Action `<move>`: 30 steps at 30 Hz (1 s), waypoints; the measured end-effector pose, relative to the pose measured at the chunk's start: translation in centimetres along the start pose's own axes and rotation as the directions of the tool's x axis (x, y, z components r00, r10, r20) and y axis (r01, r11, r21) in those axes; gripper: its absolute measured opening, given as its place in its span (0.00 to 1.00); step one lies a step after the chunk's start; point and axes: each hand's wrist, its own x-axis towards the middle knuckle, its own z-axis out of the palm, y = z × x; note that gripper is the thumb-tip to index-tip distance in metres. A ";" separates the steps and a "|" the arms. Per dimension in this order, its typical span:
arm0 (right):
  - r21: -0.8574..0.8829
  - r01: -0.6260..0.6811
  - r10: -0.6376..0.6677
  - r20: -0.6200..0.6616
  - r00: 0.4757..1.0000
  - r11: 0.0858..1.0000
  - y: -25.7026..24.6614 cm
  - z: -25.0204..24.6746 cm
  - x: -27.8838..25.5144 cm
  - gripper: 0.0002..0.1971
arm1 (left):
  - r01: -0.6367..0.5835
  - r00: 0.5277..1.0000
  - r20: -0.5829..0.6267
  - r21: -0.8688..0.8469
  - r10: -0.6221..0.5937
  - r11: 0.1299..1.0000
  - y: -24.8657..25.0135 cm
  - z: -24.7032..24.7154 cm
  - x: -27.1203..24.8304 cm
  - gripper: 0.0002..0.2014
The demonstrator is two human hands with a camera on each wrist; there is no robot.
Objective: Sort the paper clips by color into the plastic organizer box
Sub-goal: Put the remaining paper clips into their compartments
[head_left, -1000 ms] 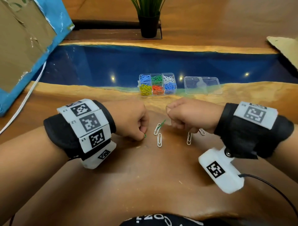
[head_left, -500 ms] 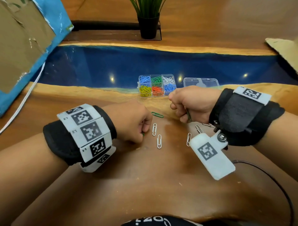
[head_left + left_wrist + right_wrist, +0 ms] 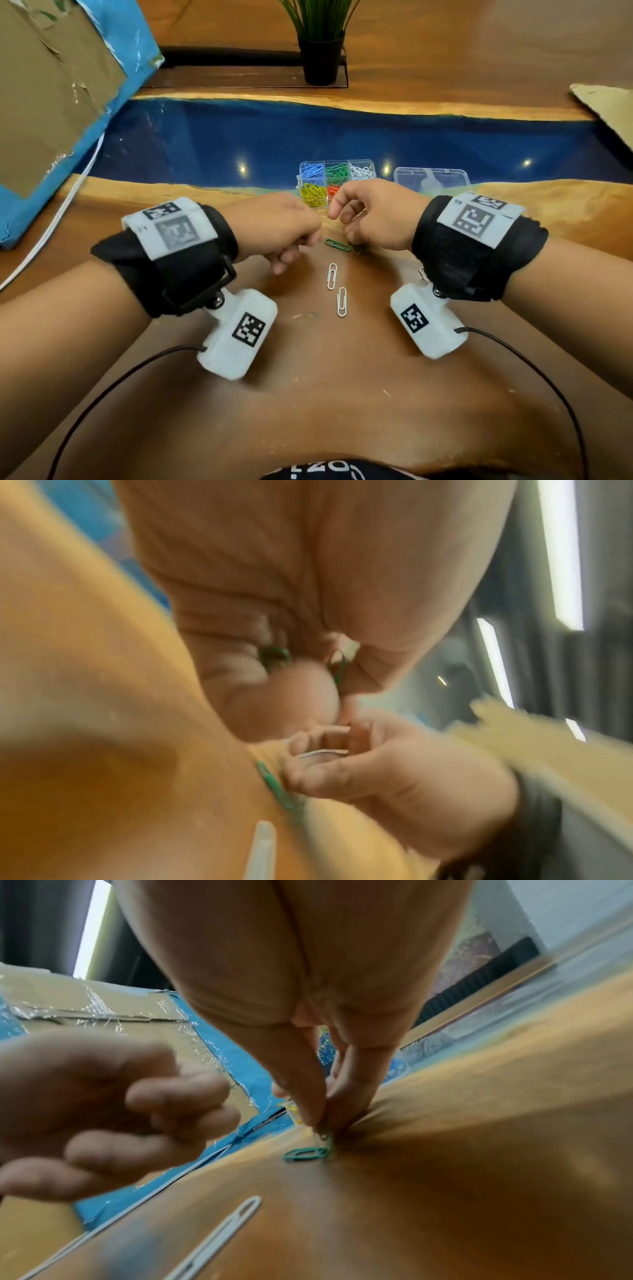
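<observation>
- The box is clear plastic, lidless, standing at the table's far edge of wood beside the blue strip; its compartments show sorted clips: blue, green and white in the back row, yellow and red in front; the rest of the front row is hidden behind the right hand.
- A clear lid lies just right of the box.
- A green clip lies flat on the table between the 2 hands, near side of the box; the right-wrist view shows the right hand's fingertips pressed down at its end, pinching a second green clip that stands on edge there.
- 2 white clips lie loose nearer the person, apart from both hands; another white clip peeps out by the right wrist strap.
- The left hand is curled into a fist just left of the green clip; the left-wrist view, blurred, shows green wire tucked among its fingers, so it holds green clips.
- A potted plant stands at the far side.
</observation>
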 end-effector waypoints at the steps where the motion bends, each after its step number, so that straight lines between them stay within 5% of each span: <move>1: 0.002 0.010 -0.010 -0.007 1.000 1.000 -0.1 0.0 0.1 0.18 | 0.015 1.000 -0.011 -0.148 -0.017 0.989 0.0 -0.2 0.1 0.13; 4: -0.084 0.096 -0.098 -0.022 0.995 0.992 -0.7 0.1 0.4 0.16 | 0.027 0.999 -0.009 -0.431 -0.034 0.902 -0.2 -0.7 0.6 0.13; 7: -0.304 0.192 -0.194 0.024 0.981 0.933 -1.4 0.5 0.5 0.14 | 0.036 0.999 0.002 -0.488 -0.040 0.872 -0.7 -1.1 1.0 0.13; 13: -0.547 0.187 -0.187 0.056 0.981 0.816 -1.6 0.6 0.1 0.17 | 0.060 0.995 -0.045 -0.405 -0.086 0.912 -1.5 -1.5 1.5 0.14; 22: -0.749 0.220 -0.204 0.115 0.972 0.624 -3.0 1.8 -0.5 0.14 | -0.044 0.975 -0.222 -0.122 0.016 0.992 -0.6 -2.8 2.9 0.24; 26: -0.738 0.186 -0.125 0.137 0.983 0.648 -3.2 1.2 0.1 0.10 | -0.070 0.964 -0.258 -0.032 0.059 0.997 0.3 -3.2 3.9 0.24; 30: -0.597 0.062 -0.090 -0.017 0.996 0.800 -3.7 -2.1 0.9 0.05 | -0.088 0.948 -0.308 0.004 0.085 0.996 1.5 -3.2 5.1 0.21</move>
